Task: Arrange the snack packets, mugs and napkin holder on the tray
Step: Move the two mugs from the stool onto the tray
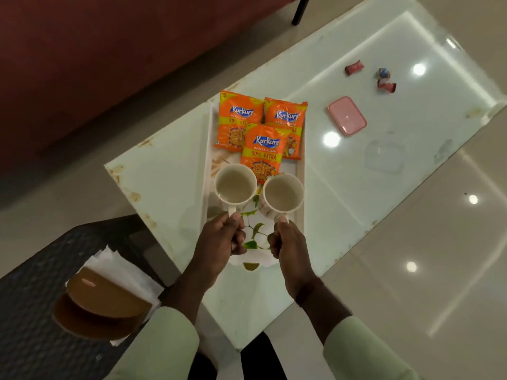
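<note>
A napkin holder (101, 303) is being left on the dark stool off the tray's (206, 149) near-left corner, nearer the left hand (225, 234); two mugs (235, 185) are being gripped by their handles, fingers closed, the right hand (286, 239) alongside; snack packets (262, 149) are being overlapped at the far end.

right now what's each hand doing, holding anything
Left hand: closed on the handle of the left mug.
Right hand: closed on the handle of the right mug.
</note>
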A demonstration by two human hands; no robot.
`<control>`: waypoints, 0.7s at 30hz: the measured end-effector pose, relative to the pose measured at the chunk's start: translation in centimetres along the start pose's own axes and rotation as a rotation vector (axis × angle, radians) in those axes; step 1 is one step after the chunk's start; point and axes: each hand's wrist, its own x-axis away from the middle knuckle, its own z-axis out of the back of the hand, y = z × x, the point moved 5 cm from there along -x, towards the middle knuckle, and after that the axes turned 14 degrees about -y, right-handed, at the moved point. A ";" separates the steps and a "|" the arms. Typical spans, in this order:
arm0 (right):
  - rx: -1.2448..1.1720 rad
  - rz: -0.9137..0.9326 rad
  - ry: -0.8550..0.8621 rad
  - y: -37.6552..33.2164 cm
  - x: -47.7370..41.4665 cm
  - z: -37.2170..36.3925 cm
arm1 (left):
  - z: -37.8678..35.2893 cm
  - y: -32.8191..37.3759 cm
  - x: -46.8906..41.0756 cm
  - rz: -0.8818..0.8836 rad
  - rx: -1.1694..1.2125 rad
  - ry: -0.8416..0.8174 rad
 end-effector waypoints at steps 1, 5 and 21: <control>0.001 -0.001 -0.001 0.2 -0.4 0.0 | 0.1 -0.2 -0.4 0.007 0.004 0.001; 0.024 0.009 -0.012 0.8 -1.5 0.1 | 0.3 -1.2 -1.3 0.027 -0.014 -0.002; 0.028 0.025 0.005 1.2 -3.6 -0.1 | 0.4 -1.6 -3.0 0.015 -0.029 -0.033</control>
